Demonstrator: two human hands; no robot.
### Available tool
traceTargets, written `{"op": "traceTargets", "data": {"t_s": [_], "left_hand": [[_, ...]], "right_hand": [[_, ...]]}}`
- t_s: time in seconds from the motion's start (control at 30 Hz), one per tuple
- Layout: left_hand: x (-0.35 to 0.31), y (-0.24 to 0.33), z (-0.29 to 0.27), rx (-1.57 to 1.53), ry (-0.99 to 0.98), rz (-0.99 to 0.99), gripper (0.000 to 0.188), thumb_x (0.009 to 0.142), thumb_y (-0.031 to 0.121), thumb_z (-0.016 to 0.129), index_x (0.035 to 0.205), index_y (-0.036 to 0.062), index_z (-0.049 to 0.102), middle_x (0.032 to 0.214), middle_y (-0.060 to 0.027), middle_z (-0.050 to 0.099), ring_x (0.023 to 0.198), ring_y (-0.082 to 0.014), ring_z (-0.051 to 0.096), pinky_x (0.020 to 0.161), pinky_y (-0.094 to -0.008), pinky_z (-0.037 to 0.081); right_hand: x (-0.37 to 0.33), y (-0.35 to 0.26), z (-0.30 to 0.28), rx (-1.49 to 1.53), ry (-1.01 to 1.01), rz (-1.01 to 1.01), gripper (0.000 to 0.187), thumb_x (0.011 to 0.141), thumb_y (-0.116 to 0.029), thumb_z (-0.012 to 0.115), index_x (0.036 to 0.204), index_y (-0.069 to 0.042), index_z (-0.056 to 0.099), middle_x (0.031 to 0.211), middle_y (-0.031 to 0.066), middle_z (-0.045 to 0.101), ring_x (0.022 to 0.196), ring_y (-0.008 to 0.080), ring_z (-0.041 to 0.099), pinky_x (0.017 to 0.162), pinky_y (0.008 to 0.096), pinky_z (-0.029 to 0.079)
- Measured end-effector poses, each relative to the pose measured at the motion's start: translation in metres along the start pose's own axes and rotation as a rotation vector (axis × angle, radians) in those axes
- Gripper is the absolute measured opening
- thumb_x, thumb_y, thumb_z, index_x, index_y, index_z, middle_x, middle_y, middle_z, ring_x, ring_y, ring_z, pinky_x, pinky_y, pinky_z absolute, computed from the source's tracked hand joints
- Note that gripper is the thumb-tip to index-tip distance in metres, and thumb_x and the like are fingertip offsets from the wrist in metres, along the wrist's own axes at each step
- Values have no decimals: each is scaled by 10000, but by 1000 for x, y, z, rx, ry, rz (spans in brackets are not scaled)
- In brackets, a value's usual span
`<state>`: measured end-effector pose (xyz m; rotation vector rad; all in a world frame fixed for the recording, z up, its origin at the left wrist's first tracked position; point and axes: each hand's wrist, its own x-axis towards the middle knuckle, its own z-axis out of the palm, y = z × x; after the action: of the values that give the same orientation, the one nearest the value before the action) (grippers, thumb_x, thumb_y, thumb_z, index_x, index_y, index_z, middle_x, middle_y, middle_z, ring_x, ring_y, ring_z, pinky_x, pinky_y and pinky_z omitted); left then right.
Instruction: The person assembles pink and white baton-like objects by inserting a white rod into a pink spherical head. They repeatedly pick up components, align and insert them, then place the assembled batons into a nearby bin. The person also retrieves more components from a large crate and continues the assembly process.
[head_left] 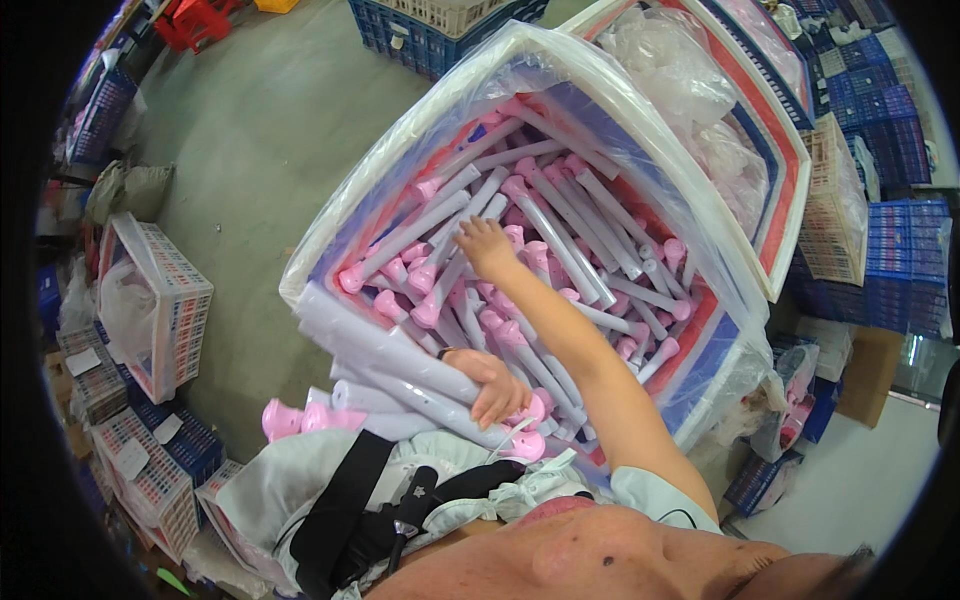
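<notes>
My left hand (490, 385) is closed around a bundle of pale lavender tubes (385, 365) with pink end pieces, held against my front. Its forearm is mostly hidden under the tubes. My right hand (485, 248) reaches into a large bin (365, 185) lined with clear plastic. Its fingers are apart and rest over loose tubes (560, 240) of the same kind, which lie crossed in a heap. Pink end pieces (425, 280) point in various directions near that hand.
A second lined bin (790, 190) with crumpled clear plastic stands beyond, at the right. A blue crate (400, 45) is at the far side. White crates (180, 310) line the left, and stacked blue crates (905, 260) stand at the right. Red stools (195, 22) are far left.
</notes>
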<state>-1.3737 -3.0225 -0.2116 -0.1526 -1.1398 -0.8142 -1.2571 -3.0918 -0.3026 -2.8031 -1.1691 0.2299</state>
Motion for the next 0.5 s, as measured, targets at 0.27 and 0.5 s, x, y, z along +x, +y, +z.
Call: {"op": "traceTargets", "data": {"t_s": [0.27, 0.5], "left_hand": [[-19, 12, 20, 87, 231, 0, 467, 969, 351, 350, 805, 54, 672, 826, -106, 676, 914, -253, 580, 1044, -439, 226], [-15, 4, 25, 43, 322, -20, 423, 958, 360, 405, 848, 45, 665, 856, -116, 681, 903, -261, 586, 1045, -442, 231]], "right_hand": [[0, 38, 11, 52, 134, -264, 245, 706, -136, 579, 947, -89, 568, 1055, 115, 576, 1120, 304, 499, 976, 402, 379], [4, 57, -24, 33, 138, -223, 358, 660, -86, 630, 1008, -88, 542, 917, 75, 550, 934, 255, 536, 766, 359, 433]]}}
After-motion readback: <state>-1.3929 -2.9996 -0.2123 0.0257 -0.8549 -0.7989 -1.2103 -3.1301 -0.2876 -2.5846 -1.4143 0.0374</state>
